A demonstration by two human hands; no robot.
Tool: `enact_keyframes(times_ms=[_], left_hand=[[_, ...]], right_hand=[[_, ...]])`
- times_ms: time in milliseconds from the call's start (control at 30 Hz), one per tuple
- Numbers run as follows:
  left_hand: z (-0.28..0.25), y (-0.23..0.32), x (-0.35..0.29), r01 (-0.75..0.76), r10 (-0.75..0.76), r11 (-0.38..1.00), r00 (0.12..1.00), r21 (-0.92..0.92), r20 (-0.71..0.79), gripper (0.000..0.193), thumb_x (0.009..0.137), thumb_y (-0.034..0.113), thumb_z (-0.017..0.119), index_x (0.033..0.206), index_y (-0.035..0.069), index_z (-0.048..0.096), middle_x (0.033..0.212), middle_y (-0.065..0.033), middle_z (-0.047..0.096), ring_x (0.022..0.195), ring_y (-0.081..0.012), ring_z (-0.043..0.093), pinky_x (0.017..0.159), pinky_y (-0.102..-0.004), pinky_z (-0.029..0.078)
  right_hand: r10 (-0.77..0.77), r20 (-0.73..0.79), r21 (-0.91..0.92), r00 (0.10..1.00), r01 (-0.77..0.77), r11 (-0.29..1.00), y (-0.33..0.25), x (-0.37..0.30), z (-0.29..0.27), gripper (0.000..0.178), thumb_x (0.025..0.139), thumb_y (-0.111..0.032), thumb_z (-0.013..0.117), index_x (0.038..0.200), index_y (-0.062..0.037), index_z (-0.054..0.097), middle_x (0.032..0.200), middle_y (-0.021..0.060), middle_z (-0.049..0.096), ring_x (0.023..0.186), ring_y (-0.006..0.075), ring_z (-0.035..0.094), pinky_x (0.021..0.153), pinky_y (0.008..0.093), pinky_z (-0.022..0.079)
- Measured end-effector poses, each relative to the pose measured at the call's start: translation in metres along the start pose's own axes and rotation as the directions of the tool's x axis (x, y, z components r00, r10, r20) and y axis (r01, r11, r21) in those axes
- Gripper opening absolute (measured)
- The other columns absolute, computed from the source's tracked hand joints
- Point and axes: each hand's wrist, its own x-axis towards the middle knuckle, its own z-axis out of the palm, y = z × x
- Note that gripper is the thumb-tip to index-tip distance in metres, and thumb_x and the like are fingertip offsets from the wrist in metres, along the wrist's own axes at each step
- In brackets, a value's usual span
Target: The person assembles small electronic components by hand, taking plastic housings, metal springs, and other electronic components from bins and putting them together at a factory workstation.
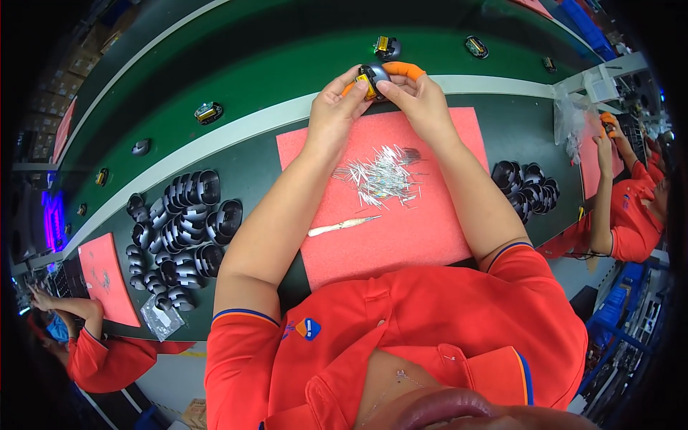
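Observation:
Both my hands hold a small electronic device (pixel 374 74) with a rounded grey shell and a yellow block, at the far edge of the bench. My left hand (pixel 334 107) pinches its left side, and my right hand (pixel 418 102) grips the right side, thumb on the device. Orange finger covers (pixel 405 69) show on my fingers. Below my hands, a pink foam mat (pixel 387 247) carries a loose pile of thin silvery pins (pixel 383 175). A tool with a whitish handle and thin pointed tip (pixel 342 226) lies nearer to me on the mat.
Dark curved shells stand in rows on the left (pixel 183 233) and in a smaller group on the right (pixel 527 188). Past a pale rail (pixel 272 113), a green conveyor (pixel 287 64) carries several similar devices. A clear bag (pixel 162 319) lies left; co-workers (pixel 634 215) sit either side.

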Motion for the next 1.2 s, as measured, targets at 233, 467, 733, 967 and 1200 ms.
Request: enact_keyframes(times_ms=[233, 467, 733, 967, 1200], left_hand=[[-0.012, 0.004, 0.017, -0.237, 0.263, 0.927, 0.963, 0.289, -0.052, 0.055, 0.087, 0.013, 0.065, 0.132, -0.003, 0.037, 0.108, -0.0134, 0.060, 0.090, -0.0153, 0.062, 0.080, -0.0259, 0.051], [-0.057, 0.029, 0.048, -0.165, 0.520, 0.572, 0.830, 0.804, -0.200, 0.054, 0.082, 0.027, 0.069, 0.128, 0.005, 0.049, 0.106, -0.0173, 0.063, 0.095, -0.0216, 0.062, 0.083, -0.0301, 0.049], [-0.075, 0.021, 0.055, -0.114, 0.571, 0.303, 0.817, 0.946, -0.085, 0.052, 0.084, 0.026, 0.062, 0.128, 0.002, 0.050, 0.113, -0.0211, 0.061, 0.114, -0.0373, 0.051, 0.099, -0.0439, 0.038], [-0.069, 0.056, 0.040, 0.095, 0.821, -0.228, 0.554, 0.969, 0.139, 0.050, 0.062, 0.004, 0.060, 0.111, 0.014, 0.062, 0.109, -0.0172, 0.054, 0.108, -0.0382, 0.042, 0.087, -0.0551, 0.033], [-0.168, 0.060, 0.046, 0.176, 0.556, -0.229, 0.831, 0.957, -0.019, 0.048, 0.074, 0.009, 0.058, 0.123, 0.008, 0.058, 0.124, -0.0210, 0.056, 0.109, -0.0359, 0.057, 0.091, -0.0439, 0.046]], right_hand=[[-0.080, 0.011, -0.237, 0.997, 0.081, 0.968, 0.013, 0.000, -0.002, 0.043, 0.092, -0.027, 0.060, 0.126, -0.0021, 0.052, 0.107, 0.0090, 0.062, 0.095, 0.0146, 0.059, 0.086, 0.0264, 0.045], [-0.024, 0.160, -0.389, 0.987, 0.085, 0.917, -0.003, -0.007, 0.012, 0.042, 0.091, -0.026, 0.059, 0.128, -0.0069, 0.052, 0.104, 0.0031, 0.061, 0.085, 0.0108, 0.056, 0.082, 0.0247, 0.044], [-0.011, 0.152, -0.422, 0.988, 0.075, 0.904, 0.006, -0.014, 0.013, 0.040, 0.090, -0.018, 0.060, 0.127, -0.0056, 0.054, 0.108, 0.0052, 0.062, 0.085, 0.0121, 0.058, 0.083, 0.0264, 0.046], [-0.165, 0.152, -0.571, 0.975, 0.223, 0.790, 0.012, -0.014, 0.004, 0.035, 0.087, -0.020, 0.061, 0.121, -0.0088, 0.058, 0.101, 0.0097, 0.061, 0.083, 0.0211, 0.060, 0.078, 0.0310, 0.048], [-0.315, 0.084, -0.585, 0.945, 0.302, 0.752, 0.006, -0.006, 0.004, 0.035, 0.088, -0.027, 0.060, 0.116, -0.0064, 0.060, 0.095, 0.0131, 0.060, 0.083, 0.0286, 0.060, 0.076, 0.0362, 0.048]])
